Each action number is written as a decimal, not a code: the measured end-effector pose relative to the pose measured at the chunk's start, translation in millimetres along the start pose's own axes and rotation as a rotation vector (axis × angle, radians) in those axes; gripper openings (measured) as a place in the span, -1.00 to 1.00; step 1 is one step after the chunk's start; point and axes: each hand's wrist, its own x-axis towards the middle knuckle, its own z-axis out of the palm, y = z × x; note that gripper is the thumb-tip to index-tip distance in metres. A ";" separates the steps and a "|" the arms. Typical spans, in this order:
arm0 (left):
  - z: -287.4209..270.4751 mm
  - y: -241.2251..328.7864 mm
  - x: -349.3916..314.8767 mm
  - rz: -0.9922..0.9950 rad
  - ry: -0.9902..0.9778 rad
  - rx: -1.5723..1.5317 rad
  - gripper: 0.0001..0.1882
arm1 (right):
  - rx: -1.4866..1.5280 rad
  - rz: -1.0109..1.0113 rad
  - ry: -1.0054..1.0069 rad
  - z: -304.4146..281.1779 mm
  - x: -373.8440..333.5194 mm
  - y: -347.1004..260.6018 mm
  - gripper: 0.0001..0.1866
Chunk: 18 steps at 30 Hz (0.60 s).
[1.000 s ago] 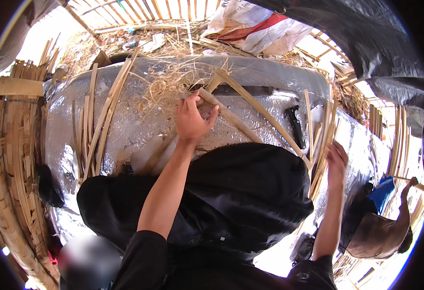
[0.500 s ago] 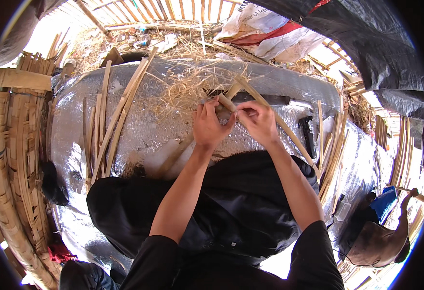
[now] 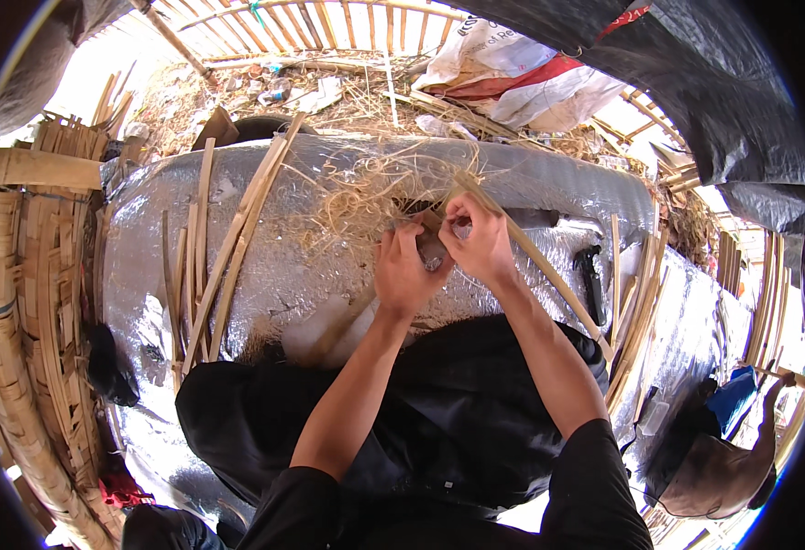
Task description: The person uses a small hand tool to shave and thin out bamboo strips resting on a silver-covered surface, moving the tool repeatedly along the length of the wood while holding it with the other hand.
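My left hand (image 3: 409,272) is closed around a short bamboo piece (image 3: 432,221), its fingers curled at the near end. Close beside it, my right hand (image 3: 482,240) is pinched, thumb against fingertips; whatever lies in the pinch is hidden. Past my right hand runs a long bamboo strip (image 3: 554,275), slanting down to my right knee. A tangle of fine bamboo shavings (image 3: 357,188) lies just beyond my left hand. Part of a dark, flat blade-like thing (image 3: 535,218) shows behind the strip.
Split bamboo strips (image 3: 237,243) lie at left, with more strips (image 3: 636,312) at right. A slim black tool (image 3: 590,282) rests on the silvery sheet (image 3: 146,266). Woven bamboo (image 3: 31,339) stands at far left. Another person (image 3: 719,467) sits at lower right.
My right hand has lifted away from the bamboo piece, up and slightly back, and its fingers have curled into a tighter pinch. The view has shifted slightly.
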 end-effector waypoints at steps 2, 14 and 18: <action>-1.8 0.0 0.6 -0.010 -0.016 0.018 -0.22 | -0.035 -0.046 -0.007 1.7 2.9 -3.1 -0.78; 0.2 3.7 16.0 -0.057 0.122 -0.108 -0.66 | -0.084 -0.084 -0.002 7.2 1.0 -0.3 -0.68; 1.8 2.2 14.2 -0.064 0.124 -0.067 -0.68 | -0.063 -0.079 -0.013 7.9 -0.8 -2.0 -0.69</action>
